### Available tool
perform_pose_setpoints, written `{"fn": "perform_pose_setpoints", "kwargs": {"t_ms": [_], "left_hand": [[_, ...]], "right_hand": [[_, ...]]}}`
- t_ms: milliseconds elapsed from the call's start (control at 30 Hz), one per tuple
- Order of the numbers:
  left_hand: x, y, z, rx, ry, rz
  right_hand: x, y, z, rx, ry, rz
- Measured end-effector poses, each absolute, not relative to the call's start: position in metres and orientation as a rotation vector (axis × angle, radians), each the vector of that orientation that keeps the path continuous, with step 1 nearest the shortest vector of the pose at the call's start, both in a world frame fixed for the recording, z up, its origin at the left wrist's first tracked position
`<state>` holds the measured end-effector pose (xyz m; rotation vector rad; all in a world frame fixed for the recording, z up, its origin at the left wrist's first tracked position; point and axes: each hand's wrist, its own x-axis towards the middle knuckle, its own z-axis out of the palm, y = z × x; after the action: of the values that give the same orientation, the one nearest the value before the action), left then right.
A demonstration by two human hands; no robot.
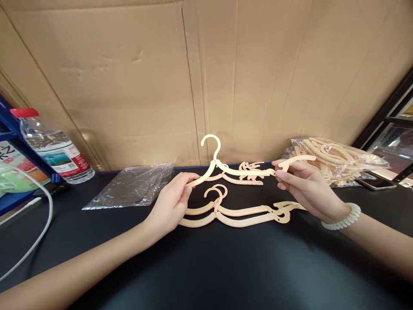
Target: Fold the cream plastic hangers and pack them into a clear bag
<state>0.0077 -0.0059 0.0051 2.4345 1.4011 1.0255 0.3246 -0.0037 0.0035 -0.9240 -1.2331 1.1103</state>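
Raised above the black table is a pale peach plastic hanger (215, 161) with its hook upward. My left hand (171, 198) pinches the end of its left arm. At its right end, my right hand (306, 185) is closed on a small curved peach hanger piece (298, 159), which meets or nearly meets the hanger's tip; my fingers partly hide the joint. Below them, two similar hangers (245, 221) lie overlapping on the table, with curved end pieces (282, 213) at their right. Another hanger (243, 178) and several small loose pieces (250, 170) lie behind the held one.
A clear plastic bag (129, 185) lies flat at left, near a red-capped water bottle (61, 148) and a white cable (50, 215). At right, a bag of hanger parts (335, 157) rests beside a phone (376, 181). Cardboard (129, 86) stands behind the black table (209, 271).
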Motion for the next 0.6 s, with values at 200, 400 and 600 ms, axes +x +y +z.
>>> {"fn": "perform_pose_setpoints", "kwargs": {"t_ms": [200, 400, 600], "left_hand": [[0.004, -0.007, 0.025, 2.539, 1.492, 0.809], [-0.009, -0.01, 0.061, 2.865, 1.587, 0.414], [-0.028, -0.033, 0.068, 2.936, 1.3, 0.266]], "right_hand": [[0.339, 0.001, 0.014, -0.912, -1.156, 1.182], [0.369, 0.009, 0.031, -1.138, -1.58, 1.001], [0.388, 0.008, 0.041, -1.276, -2.245, 0.838]]}}
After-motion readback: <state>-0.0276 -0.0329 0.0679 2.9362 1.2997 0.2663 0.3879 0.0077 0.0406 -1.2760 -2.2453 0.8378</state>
